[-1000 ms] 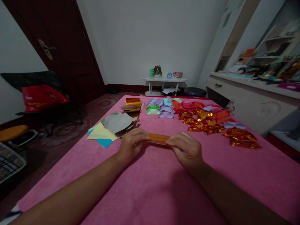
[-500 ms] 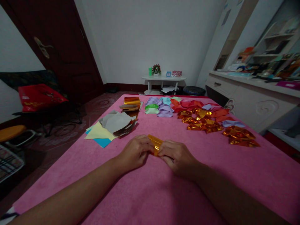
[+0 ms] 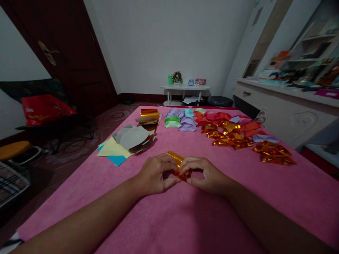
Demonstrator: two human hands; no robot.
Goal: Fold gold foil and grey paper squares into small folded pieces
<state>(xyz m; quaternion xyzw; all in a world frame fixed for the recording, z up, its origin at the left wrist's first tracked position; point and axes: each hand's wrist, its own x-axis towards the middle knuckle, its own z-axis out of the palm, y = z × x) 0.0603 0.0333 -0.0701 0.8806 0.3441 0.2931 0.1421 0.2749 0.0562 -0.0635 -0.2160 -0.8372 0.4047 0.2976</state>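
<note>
1. Foil, a folded gold piece [image 3: 175, 157], lies near the middle of the pink-covered table [image 3: 159, 218], between its left and right edges; its upper end points toward the far edge and its near end is partly hidden by fingers.
2. The left hand [image 3: 156, 173] has its fingers curled over the foil's left side, their tips on it, with the thumb bent in below and a small gap inside the curl.
3. The right hand [image 3: 203, 174] pinches the foil's right side, finger and thumb bowed into a loop through which reddish-gold foil shows. The two hands' fingertips almost meet.
4. By the table's left edge, a loose pile of grey-backed sheets [image 3: 134, 135] rests beside a yellow sheet [image 3: 113, 147], which partly covers a blue sheet [image 3: 117, 160].
5. Near the far left corner sits a stack of gold sheets [image 3: 149, 113].
6. Along the far edge, around its middle, are folded purple pieces [image 3: 187, 124] and green pieces [image 3: 172, 120]; red pieces [image 3: 212, 117] continue toward the far right corner.
7. Nearer than the red ones, a cluster of shiny gold pieces [image 3: 230, 135] spreads toward the right edge, with another gold group [image 3: 275, 152] closer to that edge.
</note>
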